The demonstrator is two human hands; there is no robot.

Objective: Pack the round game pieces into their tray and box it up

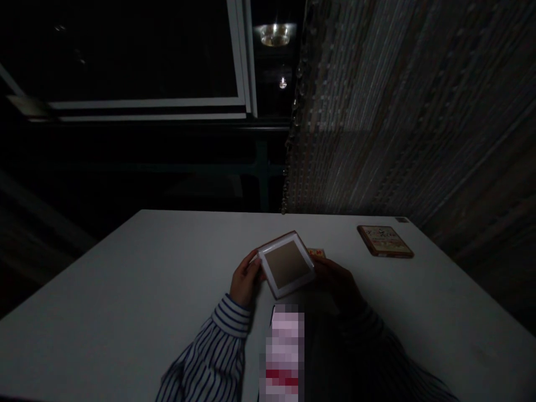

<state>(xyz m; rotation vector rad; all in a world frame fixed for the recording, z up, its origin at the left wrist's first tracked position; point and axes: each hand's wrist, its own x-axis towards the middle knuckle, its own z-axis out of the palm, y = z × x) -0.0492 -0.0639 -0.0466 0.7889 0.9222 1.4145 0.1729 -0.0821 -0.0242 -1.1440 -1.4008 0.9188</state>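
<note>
A shallow square box (pixel 287 264) with a pale rim and a plain grey-brown middle is held up above the white table, tilted, between both hands. My left hand (pixel 244 279) grips its left edge, the thumb at the near side. On the opposite edge, my right hand (pixel 336 279) has hold of the box; it lies in shadow, and its fingers are partly hidden. Just behind the box's right corner, a small card-like piece with red print (pixel 316 252) shows in part. Whether it touches the right hand I cannot tell.
The white table (pixel 125 290) spreads under my arms. Toward its right side lies a flat square box with a printed cover (pixel 385 241), near a small dark label (pixel 401 220). A lit, pixelated phone-like object (pixel 285 352) lies close to me. A bead curtain (pixel 355 111) hangs behind.
</note>
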